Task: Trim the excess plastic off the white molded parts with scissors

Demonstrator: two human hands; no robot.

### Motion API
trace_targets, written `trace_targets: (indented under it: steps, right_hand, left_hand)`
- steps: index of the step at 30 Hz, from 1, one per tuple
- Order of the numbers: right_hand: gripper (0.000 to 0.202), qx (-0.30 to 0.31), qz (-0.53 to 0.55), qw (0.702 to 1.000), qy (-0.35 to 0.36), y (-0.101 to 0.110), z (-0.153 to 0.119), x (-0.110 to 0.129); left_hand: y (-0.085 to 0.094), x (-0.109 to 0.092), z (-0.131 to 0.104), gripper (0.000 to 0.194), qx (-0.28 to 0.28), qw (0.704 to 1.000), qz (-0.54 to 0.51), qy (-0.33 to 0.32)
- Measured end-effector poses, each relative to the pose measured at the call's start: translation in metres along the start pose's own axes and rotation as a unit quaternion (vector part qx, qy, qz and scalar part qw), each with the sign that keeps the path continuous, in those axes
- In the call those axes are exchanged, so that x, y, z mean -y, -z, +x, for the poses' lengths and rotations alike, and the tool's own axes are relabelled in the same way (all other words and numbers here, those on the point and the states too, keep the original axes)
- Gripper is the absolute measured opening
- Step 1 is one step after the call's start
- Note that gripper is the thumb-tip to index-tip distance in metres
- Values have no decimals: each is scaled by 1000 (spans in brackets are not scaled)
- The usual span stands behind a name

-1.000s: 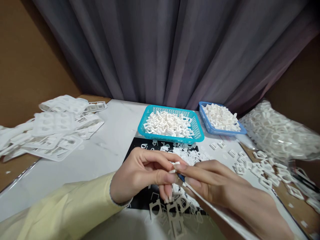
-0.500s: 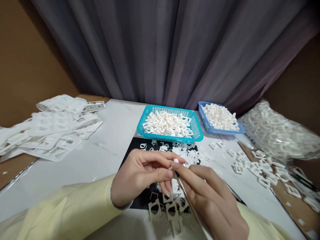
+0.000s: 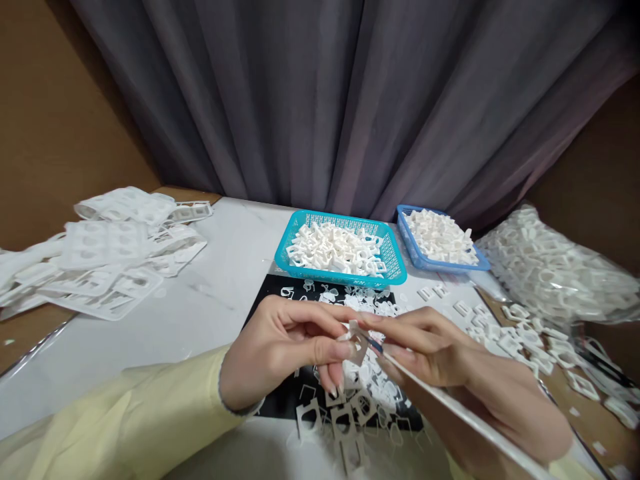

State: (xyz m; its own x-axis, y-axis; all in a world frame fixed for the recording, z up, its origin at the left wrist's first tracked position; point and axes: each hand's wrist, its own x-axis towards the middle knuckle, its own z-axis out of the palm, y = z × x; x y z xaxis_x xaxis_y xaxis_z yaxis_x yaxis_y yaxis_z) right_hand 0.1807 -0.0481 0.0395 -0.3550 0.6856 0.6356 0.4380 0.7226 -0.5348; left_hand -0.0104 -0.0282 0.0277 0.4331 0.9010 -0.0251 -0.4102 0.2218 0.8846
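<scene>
My left hand (image 3: 290,350) pinches a small white plastic piece (image 3: 356,341) with an opening in it, between thumb and forefinger. My right hand (image 3: 450,363) is closed on a slim tool (image 3: 465,415) with a long pale shaft and a dark tip; whether it is a blade or a file I cannot make out. The tip meets the opening of the piece, and the right fingertips touch its upper edge. Beneath both hands, a black mat (image 3: 277,400) carries thin white scraps (image 3: 383,383) and several flat white plastic pieces (image 3: 310,419).
A turquoise basket (image 3: 340,277) full of white pieces stands behind the mat, with a blue basket (image 3: 480,263) to its right. Loose white frames (image 3: 530,340) and a filled clear bag (image 3: 555,267) lie at right. White moulded sheets (image 3: 105,247) are heaped at left.
My right hand has swung outward to the right and turned, so the tool now slants lower right and its dark tip shows. My left hand has barely moved.
</scene>
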Motion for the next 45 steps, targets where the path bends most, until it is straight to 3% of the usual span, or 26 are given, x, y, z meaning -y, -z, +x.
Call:
trace_targets:
  steps: [4,9,13,18,22,30,33,35,37,42,45]
  right_hand:
    - [20,20,106,994,12,-3,1,7]
    - [20,58,115,992,11,-3,3,5]
    - [20,29,149,988,33,-5,5,5]
    - [15,65,96,992,57,-1,7,6]
    - [21,94,29,995,23,-2,2,1]
    - [26,-56,-27,998,-10,-35,-13,5]
    - [28,-43,-64,997,-11,-27,-10,2]
    - [29,47,-104,992,45,-16,-5,-5]
    - [19,61,-107,989,77,-7,0,-10]
    - [16,-78,9,997,7,1,6,-2]
    - [11,-16,28,999,-6,7,7,7]
  left_hand:
    - [-1,0,-1,12,5,1000,-5,-5]
    - [-2,0,-3,11,-9,1000,16,-8]
    - [-2,0,-3,10,-12,1000,21,-6]
    - [-1,-1,-4,7,-1,1000,12,13]
    - [1,-2,-2,4,10,999,27,41]
    - [1,1,0,3,-22,998,56,36]
    - [-1,2,-2,3,-33,996,67,43]
    - [-3,2,-3,4,-38,996,60,54]
    - [-5,2,-3,5,-38,996,49,58]
    - [-3,0,-3,2,-28,998,41,35]
    - [-2,0,-5,3,-18,999,33,26]
